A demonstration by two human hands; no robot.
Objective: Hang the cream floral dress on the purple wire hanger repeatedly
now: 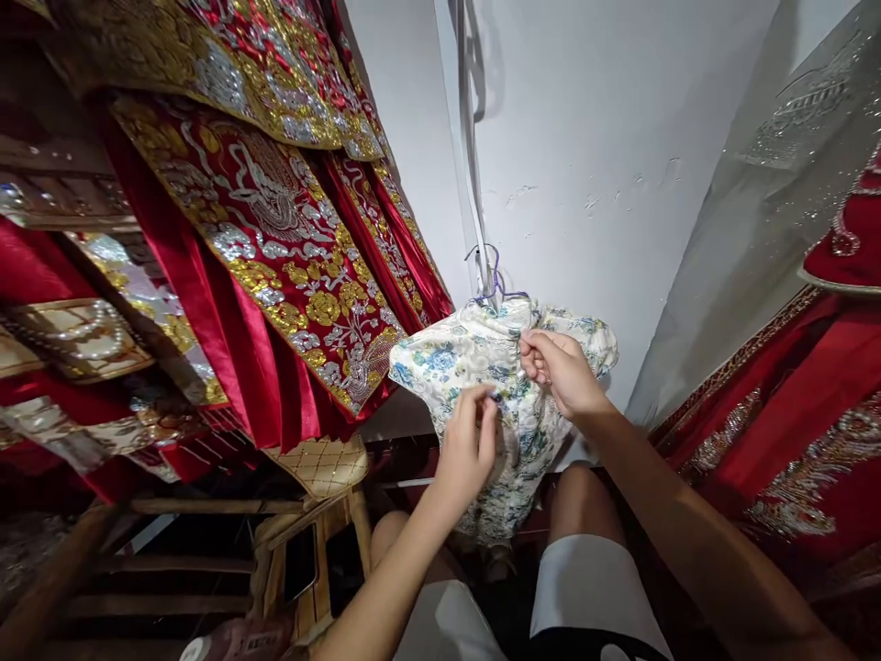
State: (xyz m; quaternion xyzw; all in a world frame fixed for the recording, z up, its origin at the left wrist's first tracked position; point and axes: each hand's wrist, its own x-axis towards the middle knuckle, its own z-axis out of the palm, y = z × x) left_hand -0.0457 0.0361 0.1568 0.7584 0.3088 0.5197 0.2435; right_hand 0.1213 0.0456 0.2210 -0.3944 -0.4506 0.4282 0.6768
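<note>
A white garment with a blue and green floral print point(506, 441) hangs in front of me on a purple hanger point(496, 280). Over its front, my left hand point(472, 436) is closed in a pinch, thumb against forefinger. A small dark thing point(496, 397) shows at those fingertips, too small to name. Higher up and to the right, my right hand point(561, 367) is also pinched, close to the garment's front below the neckline. Whether it grips the cloth or something fine such as thread, I cannot tell.
Red embroidered costumes point(289, 211) with gold and silver hang at left. A wooden chair point(309, 551) stands below them. A white strip point(462, 138) runs down the wall point(585, 119) to the hanger. More red beaded clothing point(791, 441) and sheer fabric point(743, 202) hang at right.
</note>
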